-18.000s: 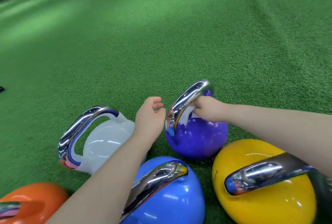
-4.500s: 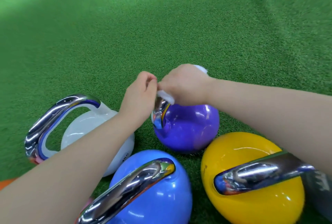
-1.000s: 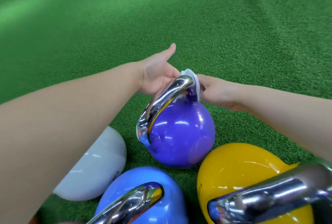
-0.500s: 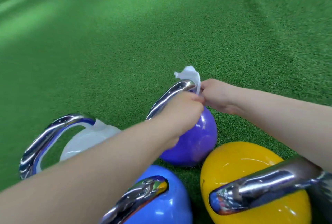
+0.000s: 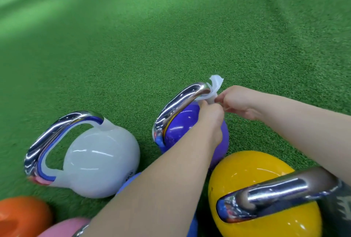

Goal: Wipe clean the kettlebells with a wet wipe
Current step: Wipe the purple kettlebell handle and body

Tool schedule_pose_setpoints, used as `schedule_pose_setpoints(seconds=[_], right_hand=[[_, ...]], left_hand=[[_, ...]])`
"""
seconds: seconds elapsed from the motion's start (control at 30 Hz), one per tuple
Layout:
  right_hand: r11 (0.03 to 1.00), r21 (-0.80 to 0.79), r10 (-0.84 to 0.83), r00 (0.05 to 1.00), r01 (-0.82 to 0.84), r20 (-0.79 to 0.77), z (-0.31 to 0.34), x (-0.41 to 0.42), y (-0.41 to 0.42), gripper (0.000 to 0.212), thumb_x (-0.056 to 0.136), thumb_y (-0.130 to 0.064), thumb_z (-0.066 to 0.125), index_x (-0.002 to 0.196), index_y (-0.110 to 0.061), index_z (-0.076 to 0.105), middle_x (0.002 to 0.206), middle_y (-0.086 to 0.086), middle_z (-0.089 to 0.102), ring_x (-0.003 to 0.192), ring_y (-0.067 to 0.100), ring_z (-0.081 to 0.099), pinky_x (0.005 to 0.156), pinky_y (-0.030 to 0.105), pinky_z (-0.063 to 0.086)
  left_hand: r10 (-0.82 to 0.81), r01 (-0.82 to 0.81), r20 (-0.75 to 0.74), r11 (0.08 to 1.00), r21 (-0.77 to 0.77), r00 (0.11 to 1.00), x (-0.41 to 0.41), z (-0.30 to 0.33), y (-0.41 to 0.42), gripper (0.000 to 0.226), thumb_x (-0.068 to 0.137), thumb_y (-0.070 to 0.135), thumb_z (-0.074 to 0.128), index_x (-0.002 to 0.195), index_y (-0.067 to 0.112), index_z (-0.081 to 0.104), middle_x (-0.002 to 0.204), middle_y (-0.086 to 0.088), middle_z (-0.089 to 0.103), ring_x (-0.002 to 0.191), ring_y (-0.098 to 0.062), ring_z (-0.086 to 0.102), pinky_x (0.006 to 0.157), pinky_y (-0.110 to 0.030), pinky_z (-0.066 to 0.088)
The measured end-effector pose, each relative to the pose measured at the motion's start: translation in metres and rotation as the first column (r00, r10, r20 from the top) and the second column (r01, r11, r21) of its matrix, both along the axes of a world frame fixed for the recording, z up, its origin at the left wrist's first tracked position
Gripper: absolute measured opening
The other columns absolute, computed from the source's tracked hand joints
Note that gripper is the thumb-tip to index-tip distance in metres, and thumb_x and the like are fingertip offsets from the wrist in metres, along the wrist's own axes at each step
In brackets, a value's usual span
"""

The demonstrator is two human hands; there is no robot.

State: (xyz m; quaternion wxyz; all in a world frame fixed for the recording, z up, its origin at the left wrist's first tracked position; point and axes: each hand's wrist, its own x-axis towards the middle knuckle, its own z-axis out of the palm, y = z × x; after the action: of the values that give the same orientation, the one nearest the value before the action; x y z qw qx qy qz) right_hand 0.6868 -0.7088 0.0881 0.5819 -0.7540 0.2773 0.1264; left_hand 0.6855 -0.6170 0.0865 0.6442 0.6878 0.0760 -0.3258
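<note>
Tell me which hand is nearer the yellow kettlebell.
Right. The right hand pinches the wipe beyond the yellow kettlebell; the left hand pinches it further left.

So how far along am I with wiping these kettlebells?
In hand: both hands, left and right, pinch the wet wipe looped round the purple kettlebell handle. Nothing shows as finished. Apparently left: white, yellow, orange, pink and a mostly hidden blue one.

The white kettlebell (image 5: 102,162) bears small dark lettering low on its side, possibly "KG"; too blurred to confirm.
</note>
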Motion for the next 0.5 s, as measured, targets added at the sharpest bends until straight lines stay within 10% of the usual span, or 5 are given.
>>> schedule_pose_setpoints(seconds=[0.13, 0.3, 0.5], right_hand=[[0.999, 0.029, 0.042, 0.992, -0.045, 0.115, 0.004, 0.007, 0.002, 0.03, 0.079, 0.017, 0.043, 0.09, -0.003, 0.063, 0.115, 0.027, 0.062, 0.116, 0.038, 0.054, 0.101, 0.044, 0.043], [0.976, -0.06, 0.219, 0.947, -0.211, 0.234, 0.02, 0.003, 0.01, 0.024, 0.074, -0.007, 0.062, 0.095, -0.019, 0.064, 0.104, 0.007, 0.067, 0.102, 0.02, 0.059, 0.093, 0.033, 0.045], [0.902, -0.313, 0.396, 0.857, -0.297, 0.33, 0.039, -0.009, 0.016, 0.037, 0.083, 0.004, 0.049, 0.114, -0.011, 0.062, 0.11, 0.016, 0.066, 0.101, 0.028, 0.061, 0.09, 0.034, 0.047]], left_hand=[[0.089, -0.086, 0.051, 0.995, -0.055, 0.995, -0.004, -0.001, -0.003, 0.061, 0.09, -0.006, 0.035, 0.145, 0.018, 0.028, 0.138, -0.007, 0.047, 0.115, -0.02, 0.044, 0.092, -0.028, 0.035], [0.199, -0.178, 0.08, 0.96, -0.218, 0.977, -0.004, 0.001, 0.0, 0.042, 0.096, 0.003, 0.035, 0.135, 0.015, 0.046, 0.127, -0.009, 0.056, 0.121, -0.023, 0.047, 0.101, -0.033, 0.035], [0.352, -0.44, -0.268, 0.65, -0.62, 0.897, -0.016, 0.02, 0.007, 0.074, 0.075, -0.027, 0.014, 0.139, 0.002, 0.037, 0.128, -0.01, 0.051, 0.122, -0.021, 0.042, 0.109, -0.028, 0.023]])
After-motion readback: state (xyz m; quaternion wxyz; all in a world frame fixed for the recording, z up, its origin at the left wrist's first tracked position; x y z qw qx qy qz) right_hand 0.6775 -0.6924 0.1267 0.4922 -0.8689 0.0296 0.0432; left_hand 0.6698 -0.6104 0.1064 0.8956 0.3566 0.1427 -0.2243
